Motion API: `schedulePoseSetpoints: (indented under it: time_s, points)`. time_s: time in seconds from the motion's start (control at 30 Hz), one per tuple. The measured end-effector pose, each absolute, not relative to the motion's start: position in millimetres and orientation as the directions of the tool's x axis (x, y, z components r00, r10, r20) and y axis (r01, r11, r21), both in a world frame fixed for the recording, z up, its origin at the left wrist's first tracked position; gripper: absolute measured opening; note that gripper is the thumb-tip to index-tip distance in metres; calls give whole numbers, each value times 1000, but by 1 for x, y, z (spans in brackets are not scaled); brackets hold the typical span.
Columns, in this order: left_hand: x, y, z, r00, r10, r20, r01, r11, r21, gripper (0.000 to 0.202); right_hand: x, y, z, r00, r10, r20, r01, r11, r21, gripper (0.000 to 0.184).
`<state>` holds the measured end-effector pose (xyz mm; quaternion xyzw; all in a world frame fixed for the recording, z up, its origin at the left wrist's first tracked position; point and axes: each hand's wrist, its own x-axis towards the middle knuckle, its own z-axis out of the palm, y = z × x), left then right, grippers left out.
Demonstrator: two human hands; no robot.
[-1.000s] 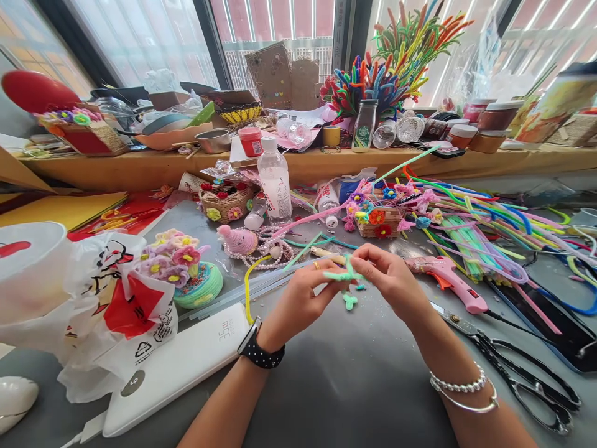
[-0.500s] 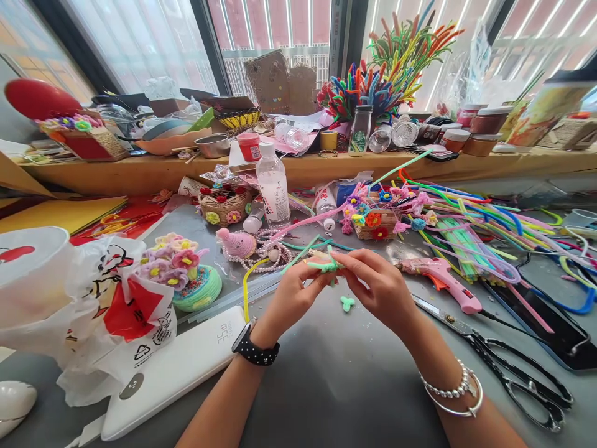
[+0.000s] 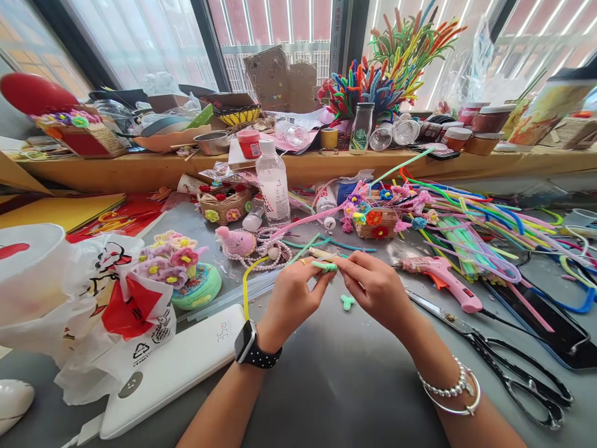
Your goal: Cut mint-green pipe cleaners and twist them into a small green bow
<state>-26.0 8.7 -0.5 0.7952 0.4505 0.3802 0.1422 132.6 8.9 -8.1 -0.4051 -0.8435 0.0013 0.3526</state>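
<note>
Both hands meet over the middle of the grey table. A light green pipe cleaner (image 3: 325, 266), bent into a small shape, is pinched between them. My left hand (image 3: 296, 292) has thumb and fingers closed on its left side; a watch sits on that wrist. My right hand (image 3: 373, 286) pinches at its right side, and its fingertips hide part of the shape. Just below the fingers, a small three-lobed green pipe-cleaner piece (image 3: 347, 302) lies on the table. Behind the hands rest pearl strands and a pink crocheted figure (image 3: 236, 241).
At right lie a pink glue gun (image 3: 441, 280), large black-handled scissors (image 3: 508, 367) and many loose pipe cleaners (image 3: 466, 242). A white power bank (image 3: 177, 373), a plastic bag (image 3: 116, 311) and a crocheted flower pot (image 3: 198, 289) stand left. A bottle (image 3: 273, 186) and flower baskets (image 3: 377, 224) are behind.
The green pipe cleaner has turned in my fingers; its upright strand no longer shows and it looks flatter. My left hand has rolled slightly, and the watch face is more visible.
</note>
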Motion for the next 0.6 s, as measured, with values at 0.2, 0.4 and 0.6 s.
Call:
schedulePoseSetpoints:
  time_s: [0.2, 0.4, 0.6]
  points:
    - [-26, 8, -1, 351, 818, 456, 658, -562, 501, 15, 132, 7, -6, -379, 765, 522, 689, 609, -393, 19]
    - [-27, 10, -1, 382, 838, 389, 627, -545, 556, 16, 135, 9, -3, -433, 779, 453, 691, 610, -388, 22]
    - [-24, 10, -2, 372, 856, 360, 619, -518, 591, 21, 132, 14, -9, -413, 805, 426, 722, 574, -386, 27]
